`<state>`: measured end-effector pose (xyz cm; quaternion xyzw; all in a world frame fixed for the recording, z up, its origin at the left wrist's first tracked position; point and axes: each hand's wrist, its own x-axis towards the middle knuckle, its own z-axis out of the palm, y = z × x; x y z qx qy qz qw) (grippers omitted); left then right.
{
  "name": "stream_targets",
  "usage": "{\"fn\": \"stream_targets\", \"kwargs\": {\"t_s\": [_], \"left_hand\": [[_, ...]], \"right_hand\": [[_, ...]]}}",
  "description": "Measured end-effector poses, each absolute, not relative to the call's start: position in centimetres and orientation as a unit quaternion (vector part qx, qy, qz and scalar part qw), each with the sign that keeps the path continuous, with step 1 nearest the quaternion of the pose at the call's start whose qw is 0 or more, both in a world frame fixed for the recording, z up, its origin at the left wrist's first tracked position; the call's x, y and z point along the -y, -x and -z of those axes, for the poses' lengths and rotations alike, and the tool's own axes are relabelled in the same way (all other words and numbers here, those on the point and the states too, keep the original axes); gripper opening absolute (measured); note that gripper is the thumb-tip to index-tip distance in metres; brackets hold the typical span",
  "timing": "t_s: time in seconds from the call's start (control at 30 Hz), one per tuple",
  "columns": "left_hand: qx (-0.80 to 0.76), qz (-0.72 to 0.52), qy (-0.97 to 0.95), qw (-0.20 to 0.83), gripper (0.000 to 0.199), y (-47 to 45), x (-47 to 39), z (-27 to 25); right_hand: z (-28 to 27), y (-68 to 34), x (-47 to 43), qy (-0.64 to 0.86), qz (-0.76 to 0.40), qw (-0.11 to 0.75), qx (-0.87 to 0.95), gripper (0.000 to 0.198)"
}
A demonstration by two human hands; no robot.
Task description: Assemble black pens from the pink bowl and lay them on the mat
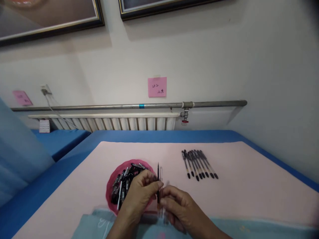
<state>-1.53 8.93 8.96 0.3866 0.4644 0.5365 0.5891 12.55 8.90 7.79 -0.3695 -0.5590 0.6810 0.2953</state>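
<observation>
My left hand (141, 192) pinches a dark pen refill (158, 172) between thumb and fingers, held upright with its tip at the top. Right beside it, my right hand (183, 207) has its fingers closed on a clear pen barrel (161, 172), which is somewhat blurred. Both hands are close together over the near side of the pink sheet. Behind my left hand stands a pink scalloped bowl (108, 187) filled with black pen parts that look like caps (123, 182). The lower ends of the refill and barrel are partly hidden by my fingers.
Several black-capped pens (198, 164) lie side by side on the pink sheet (239, 176), beyond my right hand. A teal cloth (84, 225) lies along the near edge. At the back are a white radiator (133, 123) and a pipe (112, 107).
</observation>
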Motion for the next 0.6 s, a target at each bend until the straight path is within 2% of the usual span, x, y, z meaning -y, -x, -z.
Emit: {"fn": "stream_targets", "kwargs": {"t_s": [0.17, 0.37, 0.5, 0.6], "left_hand": [[-0.454, -0.534, -0.380, 0.604, 0.027, 2.0, -9.0, -8.9], [-0.417, -0.656, -0.254, 0.576, 0.027, 4.7, -9.3, -10.3], [-0.401, -0.667, -0.231, 0.583, 0.028, 5.4, -9.4, -10.6], [-0.403, -0.660, -0.244, 0.585, 0.027, 5.3, -9.4, -10.6]], "right_hand": [[-7.9, -12.7, -8.6, 0.376, -0.685, 0.288, 0.553, 0.016], [-7.3, -13.3, -8.6, 0.366, -0.598, 0.241, 0.671, 0.007], [-7.1, -13.4, -8.5, 0.342, -0.530, 0.216, 0.745, 0.009], [-7.1, -13.4, -8.6, 0.345, -0.521, 0.216, 0.751, 0.009]]}}
